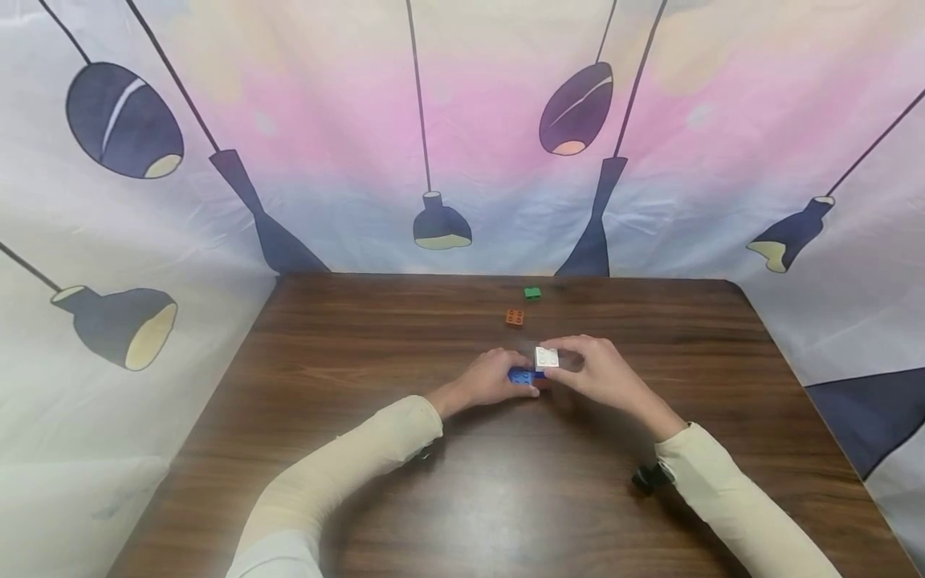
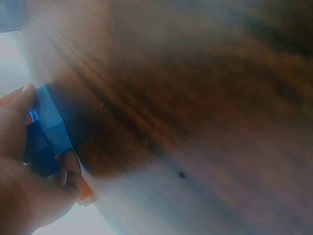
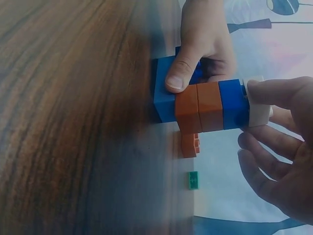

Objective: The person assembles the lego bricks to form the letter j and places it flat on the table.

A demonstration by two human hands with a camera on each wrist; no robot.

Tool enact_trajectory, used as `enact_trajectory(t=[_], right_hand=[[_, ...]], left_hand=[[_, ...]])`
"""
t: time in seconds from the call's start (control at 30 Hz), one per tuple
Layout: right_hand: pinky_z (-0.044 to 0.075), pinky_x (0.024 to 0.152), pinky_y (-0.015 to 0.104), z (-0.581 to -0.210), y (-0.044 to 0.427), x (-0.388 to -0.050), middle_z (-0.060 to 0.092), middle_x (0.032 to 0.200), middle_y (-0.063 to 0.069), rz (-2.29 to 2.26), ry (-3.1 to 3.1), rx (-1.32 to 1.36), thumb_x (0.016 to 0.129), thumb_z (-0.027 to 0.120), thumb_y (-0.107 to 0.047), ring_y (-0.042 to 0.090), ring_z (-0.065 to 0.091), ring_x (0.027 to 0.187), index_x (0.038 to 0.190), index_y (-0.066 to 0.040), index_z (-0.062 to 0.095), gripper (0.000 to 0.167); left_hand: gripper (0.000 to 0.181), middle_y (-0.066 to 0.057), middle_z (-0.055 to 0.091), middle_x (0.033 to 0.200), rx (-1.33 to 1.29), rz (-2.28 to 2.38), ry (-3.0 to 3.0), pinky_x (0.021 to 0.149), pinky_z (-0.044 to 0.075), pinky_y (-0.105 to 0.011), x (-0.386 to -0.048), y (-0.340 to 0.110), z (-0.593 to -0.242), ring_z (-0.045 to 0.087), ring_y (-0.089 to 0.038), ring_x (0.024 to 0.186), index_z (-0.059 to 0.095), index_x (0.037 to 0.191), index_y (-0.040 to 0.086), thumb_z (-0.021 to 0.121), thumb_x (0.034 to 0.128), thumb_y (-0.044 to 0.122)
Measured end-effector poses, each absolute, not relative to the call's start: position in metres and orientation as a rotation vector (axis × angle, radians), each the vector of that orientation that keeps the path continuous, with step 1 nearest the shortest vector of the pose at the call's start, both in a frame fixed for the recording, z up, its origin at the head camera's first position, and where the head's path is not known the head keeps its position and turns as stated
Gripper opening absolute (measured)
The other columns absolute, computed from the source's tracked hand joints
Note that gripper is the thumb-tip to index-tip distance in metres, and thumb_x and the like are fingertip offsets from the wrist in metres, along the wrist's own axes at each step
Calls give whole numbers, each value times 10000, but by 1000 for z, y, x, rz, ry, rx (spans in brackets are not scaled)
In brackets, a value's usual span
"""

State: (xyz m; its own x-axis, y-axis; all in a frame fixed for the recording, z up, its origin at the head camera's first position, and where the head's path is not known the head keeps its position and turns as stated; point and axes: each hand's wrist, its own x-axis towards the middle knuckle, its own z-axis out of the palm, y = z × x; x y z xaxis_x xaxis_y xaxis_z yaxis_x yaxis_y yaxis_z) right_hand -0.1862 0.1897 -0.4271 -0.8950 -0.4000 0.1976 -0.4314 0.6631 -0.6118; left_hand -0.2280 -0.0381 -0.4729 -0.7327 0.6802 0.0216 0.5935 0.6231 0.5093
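In the head view, my right hand [image 1: 603, 373] pinches a white toy brick [image 1: 547, 357] between thumb and fingers. The right wrist view shows this brick at the top of a stack, slightly tilted against a dark blue brick [image 3: 234, 104], with a narrow gap at one edge. Below that are two orange bricks [image 3: 209, 106] on a blue base brick [image 3: 165, 90]. My left hand [image 1: 491, 379] grips the base part, its thumb along the blue brick; the left wrist view shows its fingers around the blue bricks [image 2: 54, 120].
Beyond the stack, a loose orange brick [image 1: 515, 317] lies on the wooden table [image 1: 347, 337]. Farther back sits a green brick [image 1: 532, 294], near the table's rear edge. A printed cloth with lamp shapes [image 1: 477, 104] hangs behind the table.
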Motion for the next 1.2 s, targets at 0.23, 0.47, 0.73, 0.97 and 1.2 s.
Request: enact_trajectory(t=[0.23,0.47,0.73,0.97,1.2], right_hand=[[558,744,372,-427,190,-187,748,1105,38,1055,-2841,695,902,806,-240,178,665,909,1269,-137,723,390],[544,732,357,-425,190,-187,752,1123,69,1025,-2847,697,889,820,-236,199,659,891,1254,-128,736,390],[509,704,344,-424,188,-189,758,1094,60,950,-2864,701,888,820,-242,170,599,844,1243,-131,746,379],[497,701,334,-425,186,-189,760,1093,57,941,-2853,681,873,836,-249,172,590,824,1215,-136,758,368],[484,711,345,-426,186,-188,756,1068,57,891,-2853,678,871,837,-259,189,597,836,1222,-143,757,378]], left_hand=[[510,-15,732,1139,1055,748,2671,796,495,-242,-228,-38,-475,611,-98,931,705,1279,90,758,919,446],[523,-17,732,1156,1049,742,2664,816,499,-248,-227,-38,-475,615,-102,947,698,1294,91,757,918,449],[532,-19,731,1164,1042,731,2664,812,493,-247,-228,-38,-472,603,-102,941,696,1300,82,756,920,449],[528,-17,728,1151,1038,734,2665,803,491,-247,-228,-39,-472,604,-100,935,697,1298,86,758,918,448],[514,-4,730,1140,1045,740,2662,811,487,-252,-229,-39,-473,604,-97,937,708,1283,100,759,915,455]])
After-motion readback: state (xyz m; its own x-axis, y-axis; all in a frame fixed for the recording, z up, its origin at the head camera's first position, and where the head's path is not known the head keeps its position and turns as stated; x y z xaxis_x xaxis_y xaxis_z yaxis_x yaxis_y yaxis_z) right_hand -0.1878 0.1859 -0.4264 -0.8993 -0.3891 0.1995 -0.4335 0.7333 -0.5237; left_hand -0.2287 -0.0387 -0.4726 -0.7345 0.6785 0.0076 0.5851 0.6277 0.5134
